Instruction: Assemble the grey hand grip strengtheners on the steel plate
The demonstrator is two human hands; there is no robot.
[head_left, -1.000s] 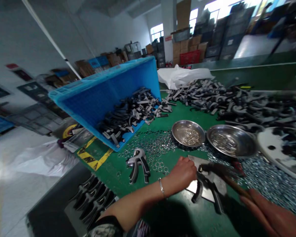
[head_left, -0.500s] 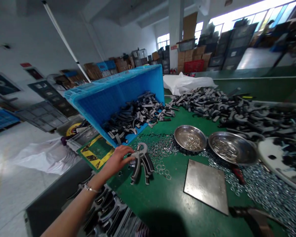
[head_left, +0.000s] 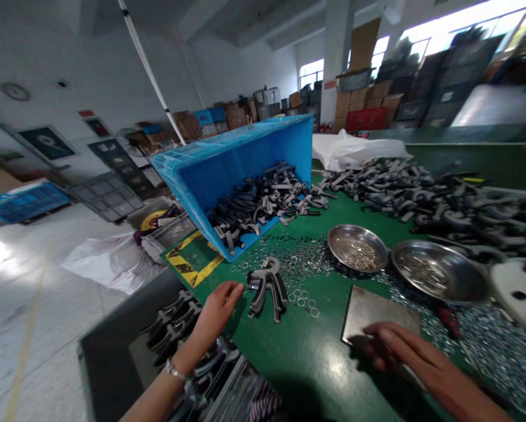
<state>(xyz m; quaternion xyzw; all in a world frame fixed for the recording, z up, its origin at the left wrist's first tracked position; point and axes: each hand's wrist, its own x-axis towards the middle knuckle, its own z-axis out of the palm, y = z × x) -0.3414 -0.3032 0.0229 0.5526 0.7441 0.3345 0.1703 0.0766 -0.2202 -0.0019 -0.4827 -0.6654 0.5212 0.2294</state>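
"Head view: starting from the left, past the bare floor?"

"See a white sack [head_left: 113,262], then a dark bin [head_left: 113,346] beside the counter [head_left: 289,349], with rows of grey-and-black clamps [head_left: 170,321] inside."

"And at the left hand [head_left: 219,303]?"

"Look just left of a small heap of loose clamps [head_left: 266,280] on the counter: pointing toward them, with fingers [head_left: 235,290] loosely curled around nothing visible. Very near the closest clamp; cannot tell whether touching."

"Posed how?"

"Reaching up and inward from the lower edge, with the back of the hand uppermost, the wrist nearly straight and a silvery bracelet [head_left: 175,370] around it."

"Farther along?"

"Behind the loose clamps, find a blue crate [head_left: 254,152] tipped on its side, with more parts inside; then metal rings [head_left: 307,269] strewn over the counter, next to a steel bowl [head_left: 340,237]."

"And at the right hand [head_left: 403,351]?"

"Stretched in from the lower right corner, palm down, over a flat metal plate [head_left: 364,310], with blurred fingers half-bent and slightly apart. Cannot tell whether holding anything or touching the plate, because of shadow beneath."

"Beyond?"

"Notice a red-handled tool [head_left: 448,321] near the plate, among small metal pieces [head_left: 500,340]."
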